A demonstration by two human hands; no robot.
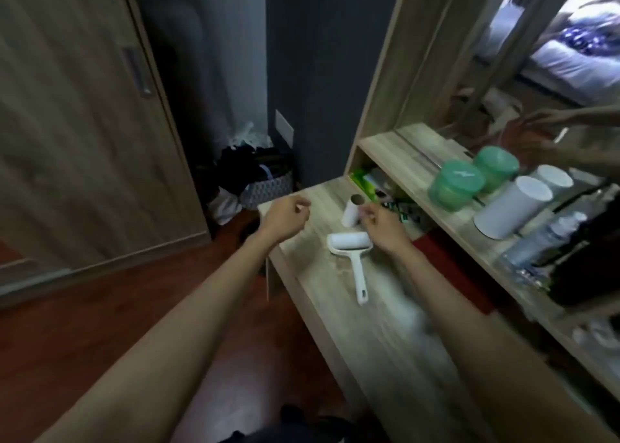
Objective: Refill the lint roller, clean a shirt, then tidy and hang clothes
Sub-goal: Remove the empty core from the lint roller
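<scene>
A white lint roller lies on the wooden table, its handle pointing toward me. Just behind it a white refill roll with a cardboard core stands slightly tilted. My right hand is at the roll's right side, fingertips pinched against it. My left hand hovers over the table's far left corner, a hand's width left of the roll, fingers curled in with nothing visible in them.
A shelf to the right carries two green jars, a white cylinder, a clear bottle and a dark bag, with a mirror behind. A laundry basket of dark clothes sits in the corner. A wardrobe door stands left.
</scene>
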